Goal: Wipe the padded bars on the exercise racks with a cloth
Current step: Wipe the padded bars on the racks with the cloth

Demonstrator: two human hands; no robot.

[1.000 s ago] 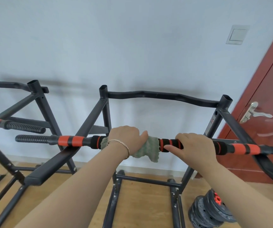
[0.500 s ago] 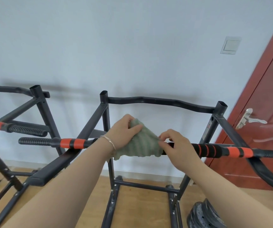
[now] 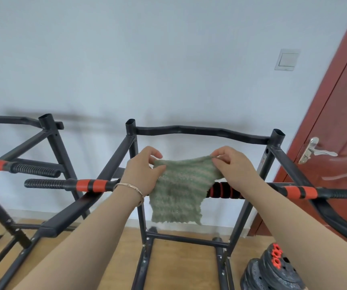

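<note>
A green knitted cloth (image 3: 177, 191) hangs spread out in front of the near padded bar (image 3: 223, 190), a black bar with orange bands that runs across the middle rack (image 3: 201, 130). My left hand (image 3: 143, 172) pinches the cloth's top left corner, and my right hand (image 3: 234, 166) pinches its top right corner. Both hands are a little above the bar. The cloth hides the bar's middle section. A second padded bar (image 3: 32, 169) belongs to the rack at the left.
A stack of black weight plates with orange hubs (image 3: 272, 271) lies on the wooden floor at the lower right. A red-brown door (image 3: 339, 143) with a metal handle stands at the right. The racks stand against a white wall with a switch (image 3: 287, 59).
My left hand has lifted the cloth off the bar, where it was wrapped. My right hand let go of the bar and took the cloth's other corner; the cloth is now pulled open.
</note>
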